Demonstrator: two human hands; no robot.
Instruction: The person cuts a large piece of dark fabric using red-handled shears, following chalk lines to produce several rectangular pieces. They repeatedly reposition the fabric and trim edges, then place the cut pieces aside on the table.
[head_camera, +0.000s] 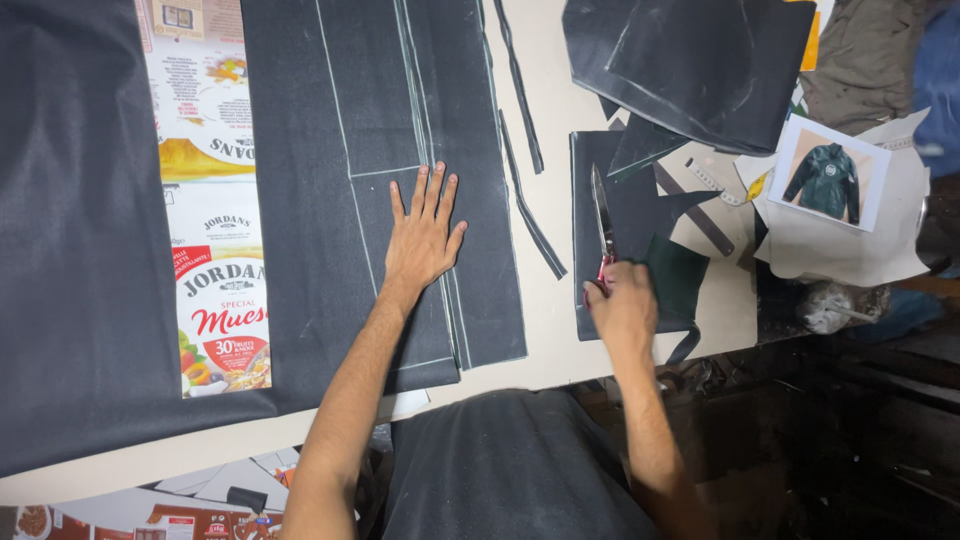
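My left hand (424, 236) lies flat, fingers spread, on a dark grey fabric sheet (400, 90) marked with white chalk lines. My right hand (622, 300) is closed around the red handles of a pair of scissors (602, 215), whose blades point away from me and rest on a smaller dark fabric piece (590, 160) to the right. Two narrow cut strips of fabric (530, 215) lie on the bare table between the sheet and the small piece.
A large dark cloth (70, 230) covers the left of the table, with printed cardboard (215, 260) showing beside it. Cut dark pieces (700, 60), a ruler (695, 215), paper patterns (850, 250) and a jacket picture (828, 175) crowd the right. The table's near edge (540, 375) runs close to my body.
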